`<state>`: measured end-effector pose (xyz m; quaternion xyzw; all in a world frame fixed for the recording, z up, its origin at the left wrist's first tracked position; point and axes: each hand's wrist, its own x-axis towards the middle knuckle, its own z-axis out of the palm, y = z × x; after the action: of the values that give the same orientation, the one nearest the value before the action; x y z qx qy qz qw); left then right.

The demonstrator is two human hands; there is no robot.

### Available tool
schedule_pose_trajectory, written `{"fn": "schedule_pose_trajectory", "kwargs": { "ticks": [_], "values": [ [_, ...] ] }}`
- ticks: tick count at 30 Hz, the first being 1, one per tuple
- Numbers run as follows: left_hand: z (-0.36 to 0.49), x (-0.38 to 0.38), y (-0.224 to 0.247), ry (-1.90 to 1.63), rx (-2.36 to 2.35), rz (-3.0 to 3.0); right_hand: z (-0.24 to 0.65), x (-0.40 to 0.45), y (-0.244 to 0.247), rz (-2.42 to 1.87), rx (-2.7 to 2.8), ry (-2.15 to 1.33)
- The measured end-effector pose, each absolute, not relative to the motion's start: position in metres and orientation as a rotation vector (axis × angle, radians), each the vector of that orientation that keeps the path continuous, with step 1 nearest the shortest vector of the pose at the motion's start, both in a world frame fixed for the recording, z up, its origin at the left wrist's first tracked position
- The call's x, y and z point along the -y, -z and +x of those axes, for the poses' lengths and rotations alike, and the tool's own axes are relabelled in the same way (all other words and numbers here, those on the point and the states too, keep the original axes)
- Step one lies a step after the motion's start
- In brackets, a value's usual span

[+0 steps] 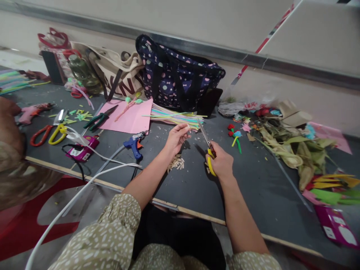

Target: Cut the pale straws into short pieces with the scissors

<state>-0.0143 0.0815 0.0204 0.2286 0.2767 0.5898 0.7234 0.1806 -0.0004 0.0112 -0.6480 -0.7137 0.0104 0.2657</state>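
My left hand (177, 138) is raised over the dark table, its fingertips pinched around a small pale piece (188, 127). Yellow-handled scissors (210, 162) are gripped in my right hand (221, 159), their blades pointing up and to the left, apart from the left hand's fingers. Below my left hand lies a heap of short beige pieces (177, 163). Beyond both hands, a bundle of long pastel strips (174, 114) rests on the table. A blue glue gun (134, 147) lies to the left of my left forearm.
A navy patterned bag (180, 77) and a beige bag (123, 75) stand at the back. Pink paper (137, 120), green pliers (99, 119) and red-and-yellow scissors (50, 133) lie left. Dried husks (292, 150) and small flowers (234, 134) lie right. Another person's arm (8, 120) shows at the left edge.
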Motion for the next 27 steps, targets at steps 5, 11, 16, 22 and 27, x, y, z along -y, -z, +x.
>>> {"fn": "schedule_pose_trajectory", "kwargs": {
  "ticks": [5,11,16,22,27],
  "values": [
    [-0.0159,-0.0821,-0.0215,-1.305,-0.599,0.512,0.1792,0.0006,-0.0106,-1.715,1.953,-0.025],
    [-0.0166,-0.082,-0.0227,-1.317,-0.576,0.522,0.1781,0.0014,-0.0101,-1.716,2.02,0.0],
    [-0.0167,-0.0815,-0.0237,-1.307,-0.594,0.529,0.1777,0.0014,-0.0079,-1.718,2.069,0.032],
    [-0.0159,-0.0807,-0.023,-1.303,-0.628,0.532,0.1767,0.0023,-0.0079,-1.729,2.093,0.061],
    [-0.0157,-0.0818,-0.0225,-1.31,-0.623,0.541,0.178,0.002,-0.0084,-1.755,2.09,0.098]
  ]
}}
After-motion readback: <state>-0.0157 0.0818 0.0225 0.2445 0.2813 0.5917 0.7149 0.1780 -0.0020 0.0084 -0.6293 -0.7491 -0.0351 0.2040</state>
